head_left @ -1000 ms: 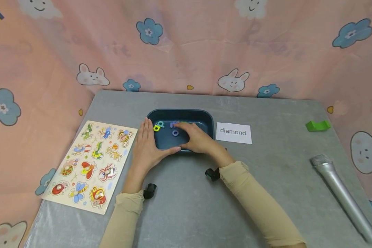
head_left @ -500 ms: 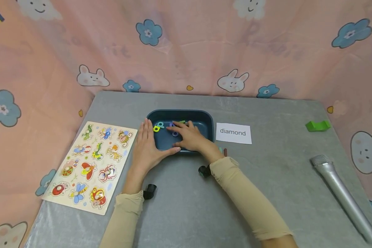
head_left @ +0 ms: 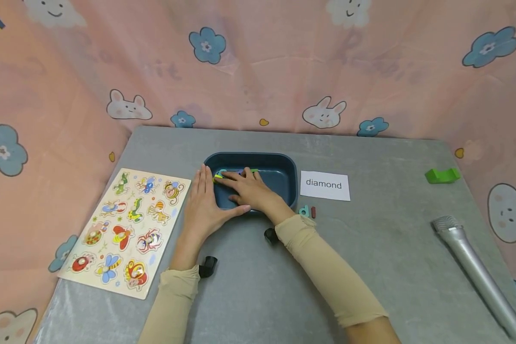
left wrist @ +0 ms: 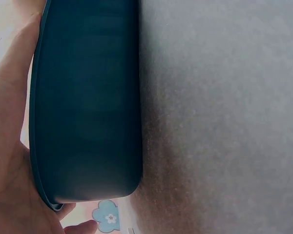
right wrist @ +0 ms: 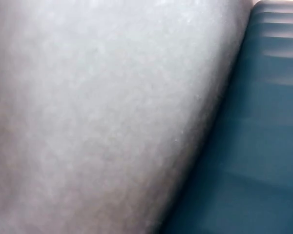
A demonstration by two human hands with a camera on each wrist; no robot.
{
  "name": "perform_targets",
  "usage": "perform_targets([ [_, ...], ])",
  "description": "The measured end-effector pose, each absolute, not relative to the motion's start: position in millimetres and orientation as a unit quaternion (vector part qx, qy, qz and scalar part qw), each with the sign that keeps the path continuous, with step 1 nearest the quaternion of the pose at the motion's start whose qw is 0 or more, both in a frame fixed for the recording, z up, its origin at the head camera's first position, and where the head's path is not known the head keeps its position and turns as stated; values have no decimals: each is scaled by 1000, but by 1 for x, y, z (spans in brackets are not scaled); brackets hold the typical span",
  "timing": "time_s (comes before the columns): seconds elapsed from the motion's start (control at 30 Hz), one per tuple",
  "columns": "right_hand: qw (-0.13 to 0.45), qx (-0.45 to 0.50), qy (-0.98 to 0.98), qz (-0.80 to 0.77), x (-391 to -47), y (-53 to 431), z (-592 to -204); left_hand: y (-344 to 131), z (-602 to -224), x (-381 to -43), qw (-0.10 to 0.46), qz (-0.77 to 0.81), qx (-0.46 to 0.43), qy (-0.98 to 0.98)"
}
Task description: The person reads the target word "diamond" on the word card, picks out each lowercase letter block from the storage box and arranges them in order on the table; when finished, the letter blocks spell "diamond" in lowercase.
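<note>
A dark blue tray (head_left: 279, 179) stands mid-table in the head view. My left hand (head_left: 204, 205) lies along its left side with straight fingers, the thumb stretched along the front rim; the left wrist view shows the palm (left wrist: 10, 161) against the tray wall (left wrist: 88, 97). Inside the tray, my right hand (head_left: 253, 191) reaches over small plastic letters with spread fingers. Its fingertips are by a yellow letter (head_left: 217, 177), largely covered. A green piece (head_left: 254, 170) shows behind the fingers, and other letters are partly hidden. The right wrist view shows only the tray's outer wall (right wrist: 249, 146) and tabletop.
Right of the tray lies a white card (head_left: 325, 185) reading "diamond". A teal letter (head_left: 304, 210) and a brownish-red letter (head_left: 313, 212) lie below it. An insect puzzle board (head_left: 126, 231) is at left; a green block (head_left: 442, 176) and silver microphone (head_left: 477, 272) at right.
My right hand has moved left across the tray, from the purple letters to the yellow one. Its arm has uncovered the two letters below the card. The left hand has stayed still.
</note>
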State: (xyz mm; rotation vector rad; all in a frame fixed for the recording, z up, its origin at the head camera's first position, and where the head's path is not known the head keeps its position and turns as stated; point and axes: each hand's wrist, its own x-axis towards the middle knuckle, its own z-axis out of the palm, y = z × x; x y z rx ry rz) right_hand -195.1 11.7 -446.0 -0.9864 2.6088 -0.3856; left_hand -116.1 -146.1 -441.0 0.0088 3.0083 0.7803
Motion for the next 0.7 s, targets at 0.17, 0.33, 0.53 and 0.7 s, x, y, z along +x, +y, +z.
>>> perform_targets([
  [0.17, 153, -333, 922, -127, -195, 9, -445, -147, -440, -116, 22, 253, 1, 967],
  [0.33, 100, -313, 931, -160, -195, 12, -444, -146, -440, -116, 24, 259, -5, 966],
  [0.53, 55, -324, 931, -161, -192, 25, -443, -146, -439, -116, 28, 262, -11, 965],
  [0.7, 65, -318, 915, -238, -186, 42, -438, -145, -439, -116, 26, 265, -11, 964],
])
